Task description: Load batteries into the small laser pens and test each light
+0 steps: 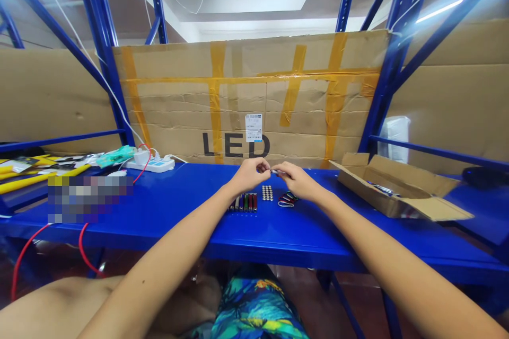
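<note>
Both my hands meet above the blue shelf (167, 206), pinching one small silvery object (275, 171) between them. My left hand (250, 174) is closed on its left end and my right hand (296, 180) is closed on its right end. What the object is I cannot make out. Below my hands lie a row of several small coloured cylinders (243, 203), a block of several tiny silver round pieces (268, 193) and a few coloured clips (287, 199).
An open cardboard box (397, 190) sits at the right. A white power strip (151, 161) with red cables lies at the back left, beside yellow packets (24, 169). A taped cardboard sheet marked LED (246, 95) stands behind the shelf, between blue rack posts.
</note>
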The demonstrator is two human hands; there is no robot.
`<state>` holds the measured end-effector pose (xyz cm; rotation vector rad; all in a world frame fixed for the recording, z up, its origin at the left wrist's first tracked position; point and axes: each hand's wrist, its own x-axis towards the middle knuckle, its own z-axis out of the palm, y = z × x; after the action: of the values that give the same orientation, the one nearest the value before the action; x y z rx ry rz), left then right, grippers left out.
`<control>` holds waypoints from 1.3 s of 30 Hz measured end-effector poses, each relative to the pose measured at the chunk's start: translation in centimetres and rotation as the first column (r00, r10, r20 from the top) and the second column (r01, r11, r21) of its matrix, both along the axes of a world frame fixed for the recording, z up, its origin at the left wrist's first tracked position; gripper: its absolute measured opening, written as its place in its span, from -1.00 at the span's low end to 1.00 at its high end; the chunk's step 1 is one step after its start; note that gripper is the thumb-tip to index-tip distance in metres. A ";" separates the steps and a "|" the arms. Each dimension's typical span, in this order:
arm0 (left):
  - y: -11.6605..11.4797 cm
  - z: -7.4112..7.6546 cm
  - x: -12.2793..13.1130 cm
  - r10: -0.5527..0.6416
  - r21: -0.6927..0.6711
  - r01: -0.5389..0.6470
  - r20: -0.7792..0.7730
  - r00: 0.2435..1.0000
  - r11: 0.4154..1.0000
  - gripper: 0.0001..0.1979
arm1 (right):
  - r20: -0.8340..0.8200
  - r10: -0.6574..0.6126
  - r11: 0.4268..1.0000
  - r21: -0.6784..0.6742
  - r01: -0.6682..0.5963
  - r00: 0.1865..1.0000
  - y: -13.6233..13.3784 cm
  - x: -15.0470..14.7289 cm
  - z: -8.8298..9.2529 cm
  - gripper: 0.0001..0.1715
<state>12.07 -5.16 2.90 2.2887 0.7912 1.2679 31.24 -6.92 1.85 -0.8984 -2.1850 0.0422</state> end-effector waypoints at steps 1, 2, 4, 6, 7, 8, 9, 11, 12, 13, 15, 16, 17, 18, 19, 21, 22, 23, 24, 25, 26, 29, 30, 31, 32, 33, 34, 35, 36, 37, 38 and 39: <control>0.0 0.0 -0.1 -0.005 -0.019 0.005 0.013 1.000 1.000 -0.92 | -0.007 0.002 1.000 0.018 -0.002 1.000 -0.1 -0.1 -0.1 -0.71; -0.1 0.1 -0.1 -0.013 -0.049 0.015 0.033 0.999 0.999 -0.93 | -0.014 0.007 0.999 0.032 -0.006 1.000 -0.2 -0.2 -0.1 -0.72; -0.3 0.2 -0.1 -0.040 -0.125 0.051 0.084 0.996 0.991 -0.93 | -0.033 0.010 0.998 0.064 -0.008 0.999 -0.5 -0.4 -0.2 -0.71; -0.6 0.4 0.0 -0.072 -0.191 0.095 0.122 0.990 0.977 -0.95 | -0.061 -0.003 0.993 0.114 0.010 0.998 -0.8 -0.6 -0.2 -0.70; -0.6 0.5 0.1 -0.088 -0.216 0.116 0.134 0.987 0.970 -0.95 | -0.073 -0.013 0.989 0.144 0.023 0.997 -0.8 -0.6 -0.1 -0.74; -0.7 0.6 0.2 -0.103 -0.235 0.135 0.145 0.984 0.962 -0.94 | -0.081 -0.020 0.984 0.176 0.034 0.996 -0.9 -0.7 -0.1 -0.78; -0.7 0.6 0.2 -0.116 -0.255 0.153 0.156 0.981 0.955 -0.94 | -0.085 -0.023 0.978 0.204 0.039 0.996 -0.9 -0.7 0.0 -0.81; -0.7 0.6 0.2 -0.131 -0.298 0.179 0.176 0.976 0.937 -0.92 | -0.076 -0.016 0.971 0.238 0.034 0.997 -0.9 -0.7 0.1 -0.83; -0.7 0.6 0.2 -0.130 -0.320 0.184 0.183 0.974 0.929 -0.91 | -0.069 -0.013 0.969 0.247 0.030 0.998 -1.0 -0.7 0.1 -0.84; -0.7 0.6 0.2 -0.127 -0.340 0.185 0.186 0.974 0.922 -0.90 | -0.063 -0.011 0.967 0.252 0.026 0.998 -1.0 -0.7 0.1 -0.86; -0.6 0.6 0.2 -0.121 -0.369 0.183 0.184 0.975 0.911 -0.88 | -0.048 -0.005 0.967 0.255 0.017 0.999 -1.1 -0.8 0.2 -0.88; -0.6 0.6 0.2 -0.120 -0.378 0.182 0.180 0.976 0.908 -0.87 | -0.039 0.000 0.967 0.255 0.010 0.999 -1.2 -0.8 0.3 -0.88; -0.6 0.6 0.3 -0.121 -0.381 0.180 0.175 0.977 0.907 -0.86 | -0.029 0.006 0.967 0.254 0.002 1.000 -1.3 -0.8 0.3 -0.87; -0.6 0.6 0.3 -0.121 -0.380 0.178 0.170 0.978 0.908 -0.85 | -0.016 0.011 0.967 0.253 -0.007 1.000 -1.3 -0.8 0.3 -0.86; -0.7 0.6 0.3 -0.120 -0.377 0.175 0.166 0.979 0.909 -0.85 | 0.000 0.014 0.968 0.252 -0.014 1.000 -1.4 -0.8 0.3 -0.85; -0.7 0.5 0.3 -0.117 -0.368 0.169 0.159 0.980 0.914 -0.85 | 0.041 0.004 0.969 0.247 -0.014 0.999 -1.4 -0.8 0.3 -0.81; -0.7 0.5 0.3 -0.118 -0.364 0.168 0.156 0.981 0.916 -0.85 | 0.062 -0.008 0.970 0.245 -0.008 0.998 -1.4 -0.7 0.2 -0.79; -0.8 0.5 0.3 -0.122 -0.360 0.171 0.154 0.981 0.917 -0.86 | 0.080 -0.019 0.970 0.241 -0.001 0.997 -1.4 -0.7 0.2 -0.79; -0.8 0.4 0.3 -0.128 -0.355 0.174 0.151 0.980 0.919 -0.86 | 0.088 -0.027 0.971 0.238 0.005 0.996 -1.4 -0.6 0.2 -0.81; -0.8 0.4 0.3 -0.135 -0.348 0.179 0.147 0.980 0.920 -0.86 | 0.085 -0.030 0.972 0.234 0.009 0.996 -1.5 -0.6 0.2 -0.86; -0.8 0.4 0.3 -0.142 -0.338 0.184 0.145 0.979 0.923 -0.87 | 0.072 -0.027 0.972 0.233 0.010 0.997 -1.5 -0.6 0.2 -0.87; -0.7 0.4 0.2 -0.158 -0.318 0.197 0.144 0.977 0.928 -0.88 | 0.015 -0.008 0.968 0.249 0.004 1.000 -1.3 -0.4 0.1 -0.83; -0.7 0.4 0.2 -0.161 -0.317 0.200 0.146 0.976 0.927 -0.88 | 0.005 -0.002 0.967 0.256 0.000 1.000 -1.3 -0.3 0.1 -0.84; -0.7 0.4 0.2 -0.164 -0.320 0.204 0.149 0.975 0.925 -0.88 | 0.002 0.006 0.966 0.260 -0.006 1.000 -1.2 -0.3 0.1 -0.85; -0.7 0.4 0.2 -0.167 -0.324 0.207 0.149 0.975 0.923 -0.88 | 0.007 0.015 0.966 0.258 -0.016 1.000 -1.1 -0.2 0.1 -0.86; -0.7 0.4 0.2 -0.169 -0.326 0.210 0.149 0.974 0.922 -0.88 | 0.018 0.024 0.968 0.250 -0.028 1.000 -1.1 -0.1 0.1 -0.87; -0.8 0.4 0.2 -0.173 -0.326 0.213 0.146 0.974 0.921 -0.88 | 0.031 0.032 0.971 0.237 -0.039 0.999 -1.0 0.0 0.1 -0.87; -0.9 0.5 0.2 -0.178 -0.324 0.215 0.141 0.974 0.921 -0.87 | 0.045 0.037 0.974 0.222 -0.046 0.998 -1.0 0.1 0.1 -0.88; -1.0 0.5 0.2 -0.183 -0.321 0.217 0.133 0.974 0.922 -0.86 | 0.060 0.037 0.977 0.206 -0.048 0.998 -1.0 0.1 0.1 -0.87; -1.1 0.5 0.2 -0.187 -0.319 0.218 0.123 0.974 0.923 -0.86 | 0.073 0.032 0.980 0.192 -0.045 0.997 -1.0 0.2 0.0 -0.87; -1.2 0.6 0.3 -0.192 -0.317 0.218 0.113 0.975 0.923 -0.84 | 0.087 0.024 0.983 0.179 -0.039 0.996 -0.9 0.3 0.0 -0.85; -1.2 0.6 0.3 -0.196 -0.317 0.219 0.102 0.975 0.923 -0.83 | 0.099 0.013 0.985 0.169 -0.030 0.995 -0.9 0.3 0.0 -0.84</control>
<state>12.36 -6.40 3.48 1.9916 0.6580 1.0280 31.54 -7.83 1.84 -0.7944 -2.2497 -0.1791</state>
